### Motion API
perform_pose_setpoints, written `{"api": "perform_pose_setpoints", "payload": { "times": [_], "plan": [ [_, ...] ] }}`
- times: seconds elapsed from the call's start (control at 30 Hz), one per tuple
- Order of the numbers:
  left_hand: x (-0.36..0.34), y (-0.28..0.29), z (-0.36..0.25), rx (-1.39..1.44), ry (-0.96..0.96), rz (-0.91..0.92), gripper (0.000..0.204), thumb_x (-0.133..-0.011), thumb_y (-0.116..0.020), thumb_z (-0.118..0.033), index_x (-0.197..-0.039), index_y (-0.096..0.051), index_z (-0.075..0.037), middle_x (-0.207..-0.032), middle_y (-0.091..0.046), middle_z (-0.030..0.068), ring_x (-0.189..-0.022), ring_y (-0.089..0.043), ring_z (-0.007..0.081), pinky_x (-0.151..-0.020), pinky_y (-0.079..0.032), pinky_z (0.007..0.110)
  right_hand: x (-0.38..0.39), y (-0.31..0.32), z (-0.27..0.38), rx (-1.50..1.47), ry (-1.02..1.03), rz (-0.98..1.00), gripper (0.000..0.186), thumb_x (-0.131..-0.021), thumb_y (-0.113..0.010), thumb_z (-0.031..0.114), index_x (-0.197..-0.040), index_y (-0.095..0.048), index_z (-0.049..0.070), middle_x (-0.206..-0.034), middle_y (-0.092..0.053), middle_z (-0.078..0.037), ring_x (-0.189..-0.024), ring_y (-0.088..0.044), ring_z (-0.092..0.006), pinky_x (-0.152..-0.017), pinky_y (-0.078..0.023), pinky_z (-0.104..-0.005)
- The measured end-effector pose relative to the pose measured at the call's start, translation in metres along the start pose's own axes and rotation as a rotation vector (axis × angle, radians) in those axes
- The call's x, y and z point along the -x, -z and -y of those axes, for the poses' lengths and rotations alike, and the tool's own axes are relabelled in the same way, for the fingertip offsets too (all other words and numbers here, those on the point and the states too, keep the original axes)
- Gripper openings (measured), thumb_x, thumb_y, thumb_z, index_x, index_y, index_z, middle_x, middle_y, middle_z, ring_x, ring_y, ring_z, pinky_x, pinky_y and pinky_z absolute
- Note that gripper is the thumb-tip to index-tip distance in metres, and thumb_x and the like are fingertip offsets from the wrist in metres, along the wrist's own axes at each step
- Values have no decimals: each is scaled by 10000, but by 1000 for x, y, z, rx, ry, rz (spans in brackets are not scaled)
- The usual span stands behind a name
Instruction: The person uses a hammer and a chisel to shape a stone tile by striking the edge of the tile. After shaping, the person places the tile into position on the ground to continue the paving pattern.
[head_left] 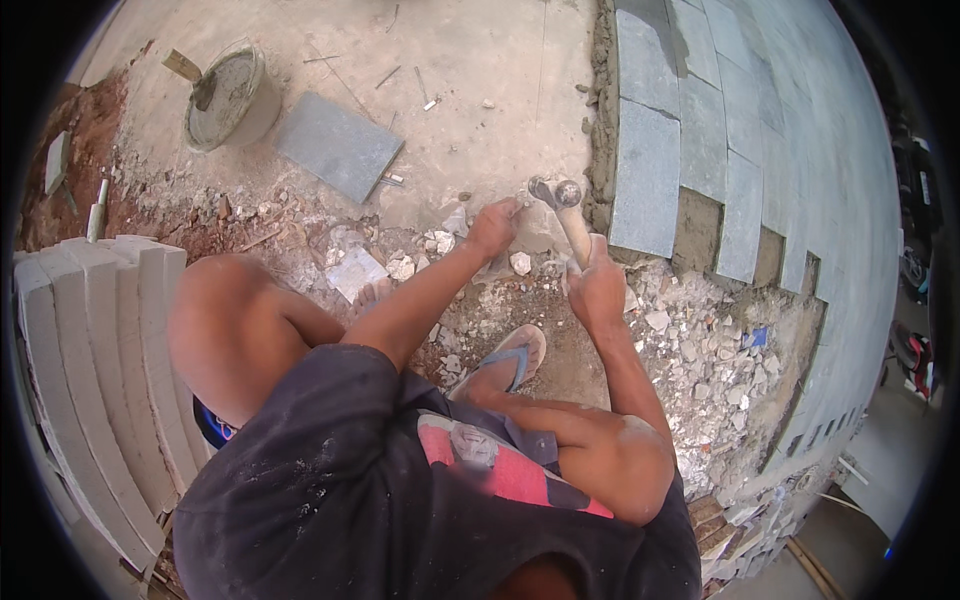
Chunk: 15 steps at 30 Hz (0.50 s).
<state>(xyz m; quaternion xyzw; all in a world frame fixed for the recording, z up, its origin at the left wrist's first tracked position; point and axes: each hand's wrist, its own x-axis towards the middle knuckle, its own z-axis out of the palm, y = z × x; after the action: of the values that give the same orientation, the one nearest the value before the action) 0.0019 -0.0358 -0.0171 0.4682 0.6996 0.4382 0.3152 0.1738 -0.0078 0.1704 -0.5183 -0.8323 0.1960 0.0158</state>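
My right hand [598, 288] grips the pale handle of a hammer [572, 225], whose metal head is raised just right of my left hand. My left hand [492, 228] has its fingers curled at the ground beside the hammer head, over broken pale rubble [520, 263]; what they hold is too unclear to name. Right of both hands, grey stone tiles [645, 170] lie in rows, with a wet mortar band [600, 120] along their left edge and bare mortar patches [697, 230] in the stepped border.
A bucket of grey mortar [252, 120] with a trowel stands upper left, beside a loose grey tile [338, 145]. Stacked pale slabs [95, 370] are at far left. My sandalled foot [505, 362] rests on dirt. Stone chips [700, 360] cover the ground at right; dark objects lie beyond the tiles.
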Motion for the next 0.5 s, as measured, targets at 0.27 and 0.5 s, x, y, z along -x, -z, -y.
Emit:
{"api": "perform_pose_setpoints", "payload": {
  "times": [0.27, 0.5],
  "plan": [
    [6, 1, -11, 21, -1, 10, 122, -888, -546, -87, -952, -624, -19, -937, -652, 231, -909, -625, 441, -791, -502, 485, 4, -9, 2, -42, 7, 19, 379, -841, -674, 125, -1150, -504, -14, -894, -661, -286, -837, -648, -479, -714, -502, -536],
    [6, 0, -3, -22, -22, -2, 150, -894, -534, -75, -990, -639, -29, -924, -655, 233, -890, -630, 446, -780, -509, 491, -5, 21, 19, 59, 37, 126, 354, -858, -665, 125, -1139, -490, -1, -870, -658, -280, -836, -645, -479, -726, -481, -563]
  ]
}}
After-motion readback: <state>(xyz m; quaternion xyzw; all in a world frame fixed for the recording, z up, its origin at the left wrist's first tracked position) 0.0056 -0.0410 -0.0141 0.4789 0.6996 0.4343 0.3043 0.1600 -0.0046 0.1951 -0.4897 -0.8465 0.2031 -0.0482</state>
